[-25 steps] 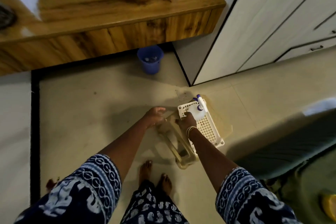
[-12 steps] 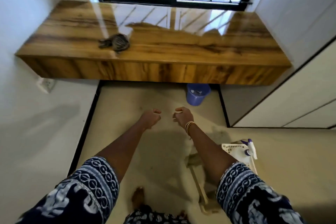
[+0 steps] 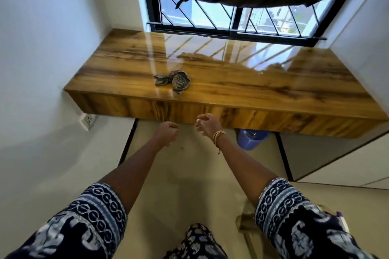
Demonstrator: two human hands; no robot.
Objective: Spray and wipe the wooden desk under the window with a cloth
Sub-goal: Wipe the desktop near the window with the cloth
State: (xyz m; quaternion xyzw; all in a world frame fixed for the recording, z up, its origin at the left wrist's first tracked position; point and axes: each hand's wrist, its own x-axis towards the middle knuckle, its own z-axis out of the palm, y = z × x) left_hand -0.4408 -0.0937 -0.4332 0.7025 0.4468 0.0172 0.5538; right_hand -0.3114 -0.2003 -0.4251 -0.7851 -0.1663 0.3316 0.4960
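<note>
— How far along are you with that desk?

— Hard to say for certain. The glossy wooden desk [image 3: 242,82] under the barred window [image 3: 210,19] shines all over, but that may just be its finish and the daylight on it; I see no spray drops or wet streaks I could swear to. My judgement is that the wiping is either not begun or not provably done.

— Where's the cloth?

— The crumpled, brown patterned cloth [image 3: 174,81] lies on the desktop, left of the middle and near the front edge. Neither hand touches it.

— And your hands?

— Both are out in front of me, level with the desk's front face and well short of the cloth. My left hand [image 3: 167,133] is curled into a loose fist with nothing in it that I can see. My right hand [image 3: 207,125], the one with the thin gold bangles [image 3: 219,135], has its fingers curled too; there is a small pale speck at the fingertips, too small to tell whether I am pinching something.

— The spray?

— Not in either hand. A purple-and-white shape sits at the lower right edge, by my sleeve, too cut off to name. A blue plastic bucket [image 3: 251,139] stands on the floor under the desk.

— So what's left?

— As I judge it: fetch the spray, wet the top, pick up the cloth and wipe.
</note>
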